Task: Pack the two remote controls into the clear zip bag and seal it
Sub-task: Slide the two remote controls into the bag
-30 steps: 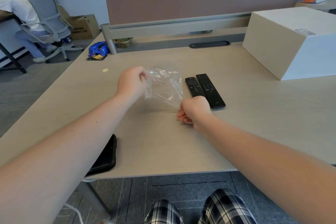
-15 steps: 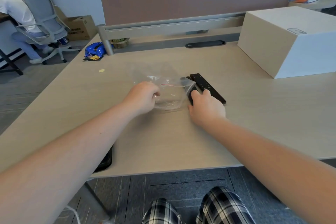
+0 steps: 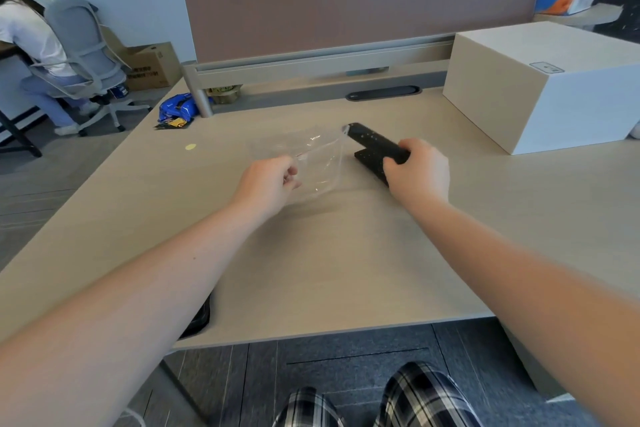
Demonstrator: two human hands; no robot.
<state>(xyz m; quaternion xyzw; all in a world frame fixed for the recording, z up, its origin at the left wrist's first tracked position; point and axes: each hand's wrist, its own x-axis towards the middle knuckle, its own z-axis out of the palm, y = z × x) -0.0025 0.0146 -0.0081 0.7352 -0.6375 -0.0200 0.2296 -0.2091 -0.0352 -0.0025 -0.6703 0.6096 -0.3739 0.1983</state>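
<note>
The clear zip bag (image 3: 317,163) lies crumpled on the desk's middle, its mouth turned right. My left hand (image 3: 268,184) pinches the bag's near left edge. My right hand (image 3: 417,172) grips a black remote control (image 3: 375,142), lifted off the desk with its far tip touching the bag's right corner. The second black remote control (image 3: 370,163) lies flat on the desk just under the lifted one, partly hidden by my right hand.
A large white box (image 3: 543,83) stands at the right back of the desk (image 3: 346,270). A brown divider panel (image 3: 346,0) closes the far edge. A black phone (image 3: 199,319) lies at the near left edge. A blue snack packet (image 3: 176,111) sits at the far left. A person sits in a chair (image 3: 79,55) beyond.
My right hand closed on one remote and raised it toward the bag's mouth. My left hand lowered the bag to the desk and holds its edge.
</note>
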